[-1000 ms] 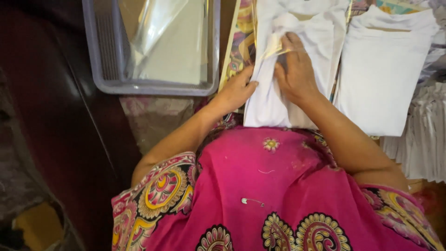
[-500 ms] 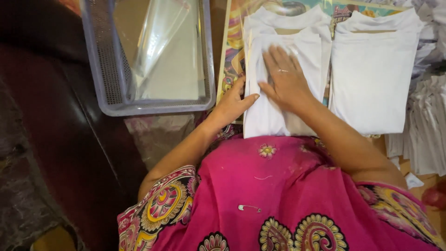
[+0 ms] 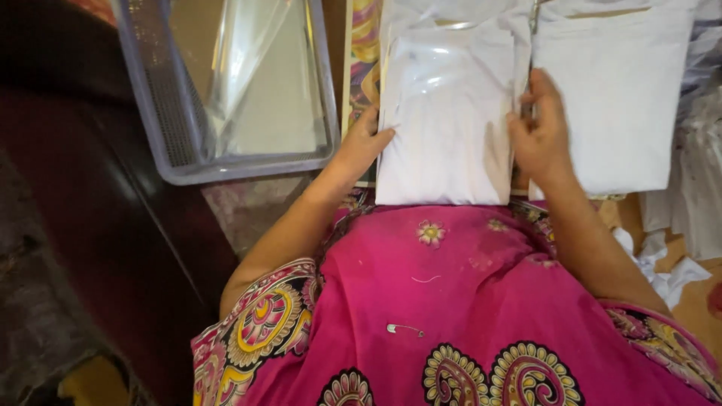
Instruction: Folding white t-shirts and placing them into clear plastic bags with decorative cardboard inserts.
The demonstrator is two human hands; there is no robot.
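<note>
Two hands frame a folded white garment (image 3: 447, 120) sheathed in clear plastic, lying flat just beyond my lap. My left hand (image 3: 359, 146) presses against its left edge, fingers curled loosely with the thumb laid on the plastic, pinching nothing that I can make out. My right hand (image 3: 538, 131) sits on the right edge, fingers (image 3: 535, 94) bent over the seam where the packet meets a second folded white garment (image 3: 613, 98); whether they grip the plastic or merely rest on it I cannot tell from this angle.

The packet's near edge touches the pink patterned cloth (image 3: 451, 301) over my lap, and its far edge runs out of view at the top. A patterned board (image 3: 361, 68) shows along its left side. Farther left, a grey plastic basket (image 3: 150, 113) holds clear plastic sleeves (image 3: 256, 68), with a narrow strip of room between basket and packet. To the right, the second garment lies just beside the packet, and crumpled white scraps (image 3: 662, 263) sit beyond my right forearm.
</note>
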